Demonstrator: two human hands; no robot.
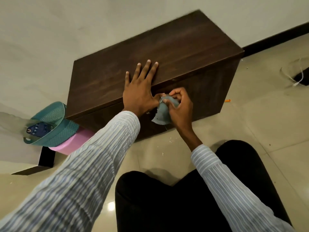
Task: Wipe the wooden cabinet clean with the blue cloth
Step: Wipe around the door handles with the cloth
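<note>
Blue cloth [161, 113]: bunched at the front face of the cabinet, just under its top edge, a loose pinked corner hanging down below the right hand.
Wooden cabinet [167, 52]: a low, dark-brown box standing on the tiled floor [260, 124], its back against the pale wall [66, 30] — top bare apart from the left hand.
Right hand [179, 107]: fingers curled shut around the blue cloth, thumb and forefinger pinching its upper fold; knuckles turned toward the cabinet's front, pressing the cloth to the wood.
Left hand [139, 86]: spread wide and flat, holding nothing; four fingers lie on the cabinet's top, the palm sits over the front edge, the thumb reaches down to touch the cloth beside the right hand.
Arms: both in striped sleeves; the left sleeve [80, 166] stretches long from the lower left, the right sleeve [222, 180] comes up from the lower right with the wrist bent inward.
Legs: dark trousers [184, 201], knees folded on the floor in front of the cabinet.
Left of the cabinet: a teal perforated basket [55, 126] resting on a pink container [70, 144] — a small dark device [40, 128] with buttons lies in the basket.
Far right: a white cable [299, 77] on the floor, well apart from the cabinet; a small orange object [227, 100] lies near the cabinet's right end.
</note>
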